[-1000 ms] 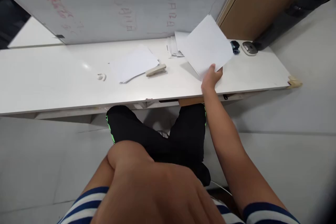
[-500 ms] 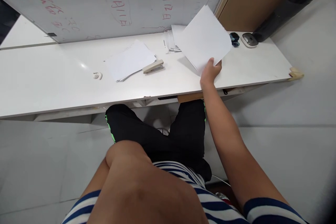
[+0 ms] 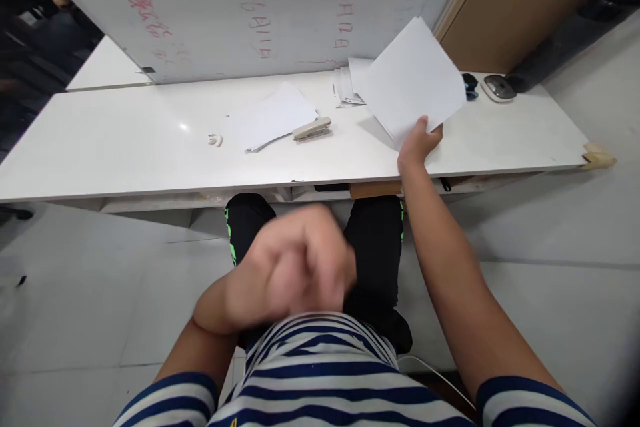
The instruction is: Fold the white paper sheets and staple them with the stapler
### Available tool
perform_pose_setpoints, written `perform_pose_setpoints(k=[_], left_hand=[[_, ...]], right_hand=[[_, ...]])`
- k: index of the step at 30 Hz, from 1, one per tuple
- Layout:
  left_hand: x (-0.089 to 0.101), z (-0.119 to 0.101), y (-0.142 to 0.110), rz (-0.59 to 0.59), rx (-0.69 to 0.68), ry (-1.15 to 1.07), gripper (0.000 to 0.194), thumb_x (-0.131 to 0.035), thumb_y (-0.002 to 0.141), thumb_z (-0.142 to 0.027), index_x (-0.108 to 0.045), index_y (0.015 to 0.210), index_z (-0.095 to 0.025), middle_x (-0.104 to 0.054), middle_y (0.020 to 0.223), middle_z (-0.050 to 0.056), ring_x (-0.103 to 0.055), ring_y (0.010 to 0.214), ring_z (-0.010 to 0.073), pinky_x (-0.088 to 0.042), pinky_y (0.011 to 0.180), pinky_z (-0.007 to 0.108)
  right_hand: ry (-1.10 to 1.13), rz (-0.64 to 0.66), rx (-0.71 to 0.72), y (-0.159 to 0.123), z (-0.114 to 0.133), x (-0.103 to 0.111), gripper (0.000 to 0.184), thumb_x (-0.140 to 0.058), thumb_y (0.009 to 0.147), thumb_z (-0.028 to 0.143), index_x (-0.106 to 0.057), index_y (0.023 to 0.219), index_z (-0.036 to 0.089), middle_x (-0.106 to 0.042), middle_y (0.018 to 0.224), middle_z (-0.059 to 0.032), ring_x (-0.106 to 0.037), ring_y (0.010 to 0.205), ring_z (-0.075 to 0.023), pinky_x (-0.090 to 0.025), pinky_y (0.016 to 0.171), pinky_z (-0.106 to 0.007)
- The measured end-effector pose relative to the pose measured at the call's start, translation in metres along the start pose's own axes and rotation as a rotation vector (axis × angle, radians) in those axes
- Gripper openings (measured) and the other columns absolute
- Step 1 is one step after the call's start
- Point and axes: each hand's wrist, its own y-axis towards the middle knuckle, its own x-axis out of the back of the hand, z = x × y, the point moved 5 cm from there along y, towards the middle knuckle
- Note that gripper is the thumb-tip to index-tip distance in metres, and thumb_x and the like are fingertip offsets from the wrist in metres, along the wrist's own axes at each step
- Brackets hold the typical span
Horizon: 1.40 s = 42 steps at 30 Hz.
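My right hand (image 3: 419, 143) grips the lower corner of a few white paper sheets (image 3: 415, 80), thumb on top, and holds them tilted above the table. Blurred by motion, my left hand (image 3: 303, 267) hovers over my lap in front of the striped shirt; its fingers are curled into a fist and nothing shows in them. A beige stapler (image 3: 313, 129) lies on the table between my hands, touching the right edge of a loose paper stack (image 3: 277, 113). Behind the held sheets, more papers (image 3: 346, 88) rest against the whiteboard, partly covered.
A whiteboard (image 3: 280, 7) with red writing stands along the back of the white table (image 3: 125, 147). At the right are a computer mouse (image 3: 499, 88), a small dark blue object (image 3: 470, 85) and a cardboard box (image 3: 515, 27). A small white curled item (image 3: 215, 140) lies at left.
My left hand has come down from close to the camera to above my lap, now curled. My right hand still holds the sheets in nearly the same place. The view has shifted left.
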Motion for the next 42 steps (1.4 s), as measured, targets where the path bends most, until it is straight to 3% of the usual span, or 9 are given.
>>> perform_pose_setpoints(k=[2,4,8,12,15,20,24,29,42], left_hand=[[0.013,0.012,0.025,-0.01,0.024,0.002,0.04,-0.04,0.089,-0.062,-0.061,0.09,-0.027,-0.052,0.056,-0.001,-0.055,0.052,0.0135,-0.048,0.05,0.029],[0.036,0.033,0.051,-0.134,0.026,0.13,0.036,-0.048,0.089,-0.054,-0.059,0.104,-0.024,-0.062,0.079,0.004,-0.062,0.079,0.0169,-0.052,0.07,0.032],[0.093,0.086,0.095,-0.305,0.064,0.299,0.064,-0.069,0.076,-0.048,-0.046,0.13,-0.021,-0.055,0.125,0.012,-0.047,0.123,0.0285,-0.042,0.096,0.041],[0.129,0.116,0.117,-0.251,0.091,0.128,0.061,-0.073,0.07,-0.048,-0.058,0.119,-0.015,-0.061,0.121,0.014,-0.054,0.116,0.0298,-0.042,0.097,0.043],[0.141,0.122,0.118,-0.27,0.106,0.008,0.053,-0.077,0.064,-0.048,-0.068,0.103,-0.012,-0.067,0.111,0.014,-0.059,0.108,0.0292,-0.043,0.096,0.044],[0.142,0.127,0.111,-0.266,0.13,0.028,0.05,-0.079,0.061,-0.045,-0.071,0.1,-0.014,-0.068,0.11,0.012,-0.061,0.106,0.0285,-0.046,0.094,0.043],[0.137,0.13,0.111,-0.28,0.133,0.007,0.052,-0.078,0.063,-0.043,-0.068,0.104,-0.014,-0.067,0.113,0.012,-0.061,0.106,0.029,-0.048,0.091,0.043],[0.125,0.134,0.117,-0.312,0.067,-0.102,0.05,-0.078,0.065,-0.041,-0.067,0.105,-0.013,-0.067,0.114,0.012,-0.06,0.107,0.0276,-0.047,0.092,0.041],[0.093,0.136,0.118,-0.385,0.14,0.054,0.042,-0.069,0.075,-0.048,-0.069,0.098,-0.013,-0.07,0.104,0.009,-0.062,0.102,0.0278,-0.046,0.088,0.038]], right_hand=[[0.088,-0.003,-0.023,-0.009,0.019,0.003,0.055,-0.029,0.093,0.052,-0.052,0.126,0.015,-0.057,0.115,-0.0137,-0.057,0.113,-0.0257,-0.042,0.096,-0.05],[0.161,0.033,-0.025,-0.023,0.046,0.004,0.055,-0.041,0.089,0.054,-0.054,0.123,0.013,-0.057,0.117,-0.014,-0.055,0.115,-0.0265,-0.042,0.098,-0.049],[0.26,0.321,0.001,-0.063,0.106,-0.006,0.048,-0.05,0.085,0.054,-0.061,0.11,0.014,-0.061,0.11,-0.0126,-0.058,0.11,-0.0259,-0.047,0.092,-0.043],[0.29,0.671,0.045,-0.095,0.144,-0.024,0.041,-0.058,0.081,0.053,-0.066,0.093,0.015,-0.066,0.091,-0.0087,-0.063,0.093,-0.0231,-0.05,0.086,-0.039],[0.315,0.795,-0.005,-0.104,0.147,-0.034,0.042,-0.063,0.076,0.053,-0.066,0.095,0.016,-0.068,0.093,-0.0082,-0.063,0.091,-0.0227,-0.049,0.087,-0.039],[0.353,0.835,-0.23,-0.107,0.132,-0.043,0.047,-0.072,0.068,0.05,-0.066,0.098,0.014,-0.07,0.098,-0.0095,-0.063,0.093,-0.0235,-0.048,0.089,-0.041],[0.399,0.809,-0.324,-0.108,0.123,-0.048,0.047,-0.076,0.063,0.046,-0.066,0.094,0.013,-0.07,0.097,-0.0094,-0.064,0.092,-0.0235,-0.047,0.09,-0.042],[0.428,0.797,-0.37,-0.112,0.112,-0.053,0.048,-0.078,0.062,0.043,-0.064,0.098,0.014,-0.07,0.1,-0.0092,-0.064,0.095,-0.0231,-0.048,0.089,-0.042],[0.253,0.7,-0.345,-0.11,0.109,-0.038,0.041,-0.07,0.072,0.046,-0.066,0.096,0.013,-0.069,0.103,-0.0127,-0.064,0.099,-0.0244,-0.047,0.093,-0.041]])
